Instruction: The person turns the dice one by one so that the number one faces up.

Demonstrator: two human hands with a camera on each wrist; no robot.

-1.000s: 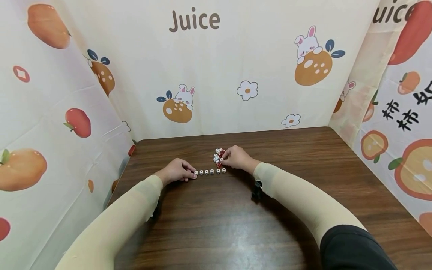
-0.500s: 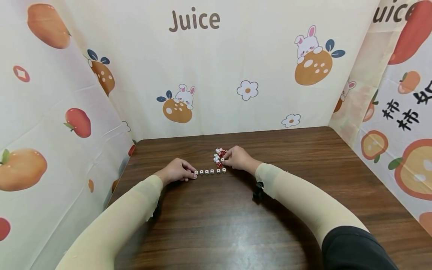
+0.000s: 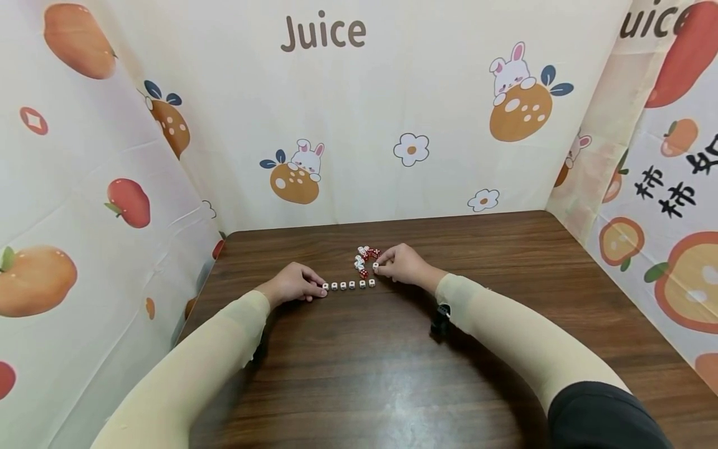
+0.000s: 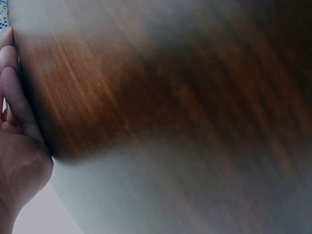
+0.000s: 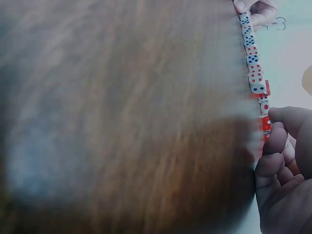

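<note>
"Hanging along the surface's back edge, a pale cloth (image 3: 359, 100) carries printed fruit, rabbits and the word Juice. What lies below?"

"A dark wood-grain surface (image 3: 359, 386), with two pale sleeves (image 3: 516, 333) reaching across from the near side."

"And the hands?"

"The left hand (image 3: 293, 285) rests toward the surface's left edge; the right hand (image 3: 408, 267) is nearer the middle and slightly closer to the back edge."

"Where are the dice?"

"A row of six white dice (image 3: 343, 286) runs roughly parallel to the back edge. Beyond it, closer to that edge, sits a jumbled cluster of red and white dice (image 3: 359, 260)."

"The fingers?"

"On the left, thumb and forefinger pinch the leftmost die (image 3: 325, 287), at the row's end toward the left edge. On the right, they pinch a single white die (image 3: 376, 266) just right of the cluster, farther back than the row. Whether it touches the surface, I cannot tell."
</note>
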